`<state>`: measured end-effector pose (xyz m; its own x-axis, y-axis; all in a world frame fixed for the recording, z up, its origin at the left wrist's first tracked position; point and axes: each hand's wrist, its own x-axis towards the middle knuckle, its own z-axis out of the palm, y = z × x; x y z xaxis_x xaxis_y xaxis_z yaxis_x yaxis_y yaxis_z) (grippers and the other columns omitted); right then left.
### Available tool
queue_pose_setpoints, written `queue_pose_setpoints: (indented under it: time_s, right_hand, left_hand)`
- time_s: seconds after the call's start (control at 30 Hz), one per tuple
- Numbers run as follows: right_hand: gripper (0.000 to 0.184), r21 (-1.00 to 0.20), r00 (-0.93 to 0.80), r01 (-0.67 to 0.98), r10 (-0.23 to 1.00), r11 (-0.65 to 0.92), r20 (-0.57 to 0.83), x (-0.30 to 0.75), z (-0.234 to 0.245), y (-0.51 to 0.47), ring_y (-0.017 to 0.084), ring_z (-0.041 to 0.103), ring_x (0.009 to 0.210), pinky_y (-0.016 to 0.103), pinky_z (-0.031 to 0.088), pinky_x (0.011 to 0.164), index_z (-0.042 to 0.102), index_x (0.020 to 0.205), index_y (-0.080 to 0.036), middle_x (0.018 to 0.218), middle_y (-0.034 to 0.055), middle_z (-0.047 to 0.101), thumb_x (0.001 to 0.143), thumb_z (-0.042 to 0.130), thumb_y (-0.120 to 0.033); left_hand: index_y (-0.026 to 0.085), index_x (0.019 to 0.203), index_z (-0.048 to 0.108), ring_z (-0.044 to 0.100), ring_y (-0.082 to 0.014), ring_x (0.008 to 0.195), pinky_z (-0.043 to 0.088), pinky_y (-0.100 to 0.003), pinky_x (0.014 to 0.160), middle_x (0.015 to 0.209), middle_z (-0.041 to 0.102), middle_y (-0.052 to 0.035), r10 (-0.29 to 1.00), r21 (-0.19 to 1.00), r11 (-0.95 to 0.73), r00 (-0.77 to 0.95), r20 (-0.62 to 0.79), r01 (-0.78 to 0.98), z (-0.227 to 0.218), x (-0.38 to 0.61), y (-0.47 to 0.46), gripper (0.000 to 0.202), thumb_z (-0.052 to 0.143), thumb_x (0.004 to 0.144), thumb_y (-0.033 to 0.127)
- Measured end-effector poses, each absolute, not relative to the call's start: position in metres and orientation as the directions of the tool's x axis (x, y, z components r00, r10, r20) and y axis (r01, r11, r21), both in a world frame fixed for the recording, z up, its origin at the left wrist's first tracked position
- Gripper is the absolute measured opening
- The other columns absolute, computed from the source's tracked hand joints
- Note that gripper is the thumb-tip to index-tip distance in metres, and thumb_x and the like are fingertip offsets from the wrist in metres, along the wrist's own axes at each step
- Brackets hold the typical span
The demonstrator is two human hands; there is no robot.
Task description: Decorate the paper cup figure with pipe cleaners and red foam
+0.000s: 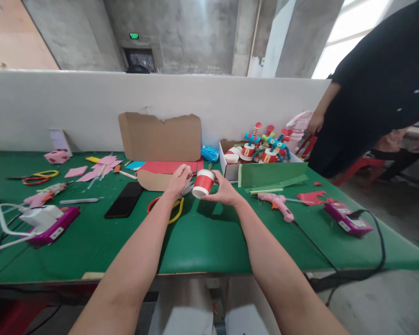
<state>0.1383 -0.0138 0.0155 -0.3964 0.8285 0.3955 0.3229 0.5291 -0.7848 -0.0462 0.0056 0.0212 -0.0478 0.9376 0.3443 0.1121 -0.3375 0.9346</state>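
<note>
A red and white paper cup (203,184) is tilted above the middle of the table, its side gripped between the thumb and fingers of my right hand (223,190). A small green piece (210,166) shows at its far end. Just left of the cup, my left hand (180,179) has its fingers pressed together in a pinch. Whatever they hold, if anything, is hidden. Scissors (177,215) with red and yellow handles lie beneath my left wrist, partly covered by it. A black phone (124,200) rests to the left of them.
A box (231,173) of cup figures (269,155) stands at the back right, behind green card (272,176). Pink glue guns (277,204) and purple power strips (348,218) with cords lie on both sides. Cardboard (160,137) leans on the partition. A person (380,88) stands at right.
</note>
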Motion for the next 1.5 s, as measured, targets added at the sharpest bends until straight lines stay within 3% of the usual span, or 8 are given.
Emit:
queue_pose_setpoints:
  time_s: [0.23, 0.37, 0.43, 0.6, 0.73, 0.9, 1.17, 1.5]
  right_hand:
    - [0.083, -0.836, -0.327, 0.217, 0.845, 0.503, 0.424, 0.139, 0.016, -0.012, 0.025, 0.057, 0.112, 0.041, 0.046, 0.099, 0.042, 0.125, -0.022, 0.123, 0.0096, 0.056, 0.055, 0.083, -0.040]
    - [0.084, -0.837, -0.271, 0.220, 0.856, 0.501, 0.441, 0.139, 0.014, -0.009, 0.025, 0.058, 0.110, 0.041, 0.047, 0.097, 0.042, 0.125, -0.021, 0.122, 0.0103, 0.055, 0.055, 0.082, -0.043]
    - [0.085, -0.820, -0.184, 0.270, 0.863, 0.504, 0.470, 0.139, 0.012, -0.006, 0.026, 0.057, 0.109, 0.042, 0.046, 0.097, 0.041, 0.126, -0.020, 0.121, 0.0109, 0.056, 0.056, 0.082, -0.044]
    - [0.093, -0.738, 0.057, 0.468, 0.817, 0.486, 0.574, 0.143, 0.002, 0.005, 0.033, 0.050, 0.116, 0.049, 0.041, 0.100, 0.040, 0.129, -0.019, 0.123, 0.0153, 0.052, 0.053, 0.083, -0.049]
    - [0.094, -0.689, 0.069, 0.550, 0.796, 0.472, 0.601, 0.145, -0.005, 0.010, 0.036, 0.044, 0.121, 0.053, 0.034, 0.105, 0.038, 0.131, -0.018, 0.127, 0.0178, 0.048, 0.056, 0.082, -0.053]
    - [0.094, -0.631, -0.043, 0.587, 0.798, 0.507, 0.601, 0.145, -0.001, 0.004, 0.038, 0.038, 0.128, 0.057, 0.028, 0.108, 0.034, 0.140, -0.020, 0.136, 0.0177, 0.044, 0.062, 0.078, -0.052]
    - [0.034, -0.531, -0.160, 0.553, 0.707, 0.642, 0.688, 0.139, 0.013, -0.005, 0.025, 0.052, 0.118, 0.044, 0.036, 0.106, 0.059, 0.122, -0.025, 0.121, 0.0064, 0.064, 0.094, 0.041, -0.033]
    - [0.017, -0.702, -0.004, 0.393, 0.764, 0.594, 0.645, 0.135, 0.012, -0.007, 0.023, 0.061, 0.096, 0.040, 0.047, 0.094, 0.069, 0.095, -0.024, 0.100, 0.0052, 0.071, 0.080, 0.062, -0.030]
  left_hand:
    - [0.020, 0.057, 0.044, 0.043, -0.0132, 0.059, 0.039, -0.027, 0.061, 0.056, 0.041, 0.0024, 0.918, 0.926, -0.351, -0.146, 0.370, 0.137, 0.023, -0.048, 0.006, 0.043, 0.052, 0.082, 0.054]
    - [0.018, 0.081, 0.061, 0.054, -0.0144, 0.069, 0.043, -0.026, 0.067, 0.070, 0.058, -0.0004, 0.926, 0.930, -0.362, -0.088, 0.366, 0.058, 0.020, -0.048, 0.008, 0.030, 0.068, 0.071, 0.045]
    - [0.018, 0.085, 0.062, 0.057, -0.0145, 0.070, 0.045, -0.027, 0.067, 0.073, 0.062, -0.0016, 0.937, 0.939, -0.344, -0.055, 0.344, 0.006, 0.019, -0.047, 0.008, 0.033, 0.069, 0.070, 0.047]
    - [0.016, 0.068, 0.062, 0.056, -0.0127, 0.056, 0.046, -0.026, 0.057, 0.059, 0.060, -0.0029, 0.978, 0.982, -0.172, 0.108, 0.180, -0.078, 0.016, -0.044, 0.005, 0.046, 0.061, 0.074, 0.062]
    - [0.013, 0.086, 0.067, 0.062, -0.0139, 0.062, 0.049, -0.026, 0.059, 0.072, 0.067, -0.0063, 0.961, 0.994, -0.053, 0.266, 0.076, -0.093, 0.010, -0.035, 0.004, 0.045, 0.068, 0.072, 0.056]
    - [0.013, 0.098, 0.064, 0.066, -0.0162, 0.072, 0.053, -0.028, 0.065, 0.086, 0.070, -0.0091, 0.957, 0.984, -0.029, 0.278, 0.078, -0.176, 0.003, -0.030, 0.008, 0.040, 0.064, 0.080, 0.049]
    - [0.014, 0.108, 0.062, 0.069, -0.0198, 0.082, 0.055, -0.033, 0.076, 0.103, 0.070, -0.0116, 0.986, 0.932, 0.009, 0.161, 0.053, -0.364, 0.001, -0.039, 0.016, 0.039, 0.054, 0.087, 0.046]
    - [0.016, 0.104, 0.063, 0.068, -0.0180, 0.080, 0.054, -0.032, 0.074, 0.099, 0.071, -0.0109, 0.981, 0.943, -0.006, 0.180, 0.070, -0.333, -0.005, -0.035, 0.016, 0.043, 0.059, 0.083, 0.052]
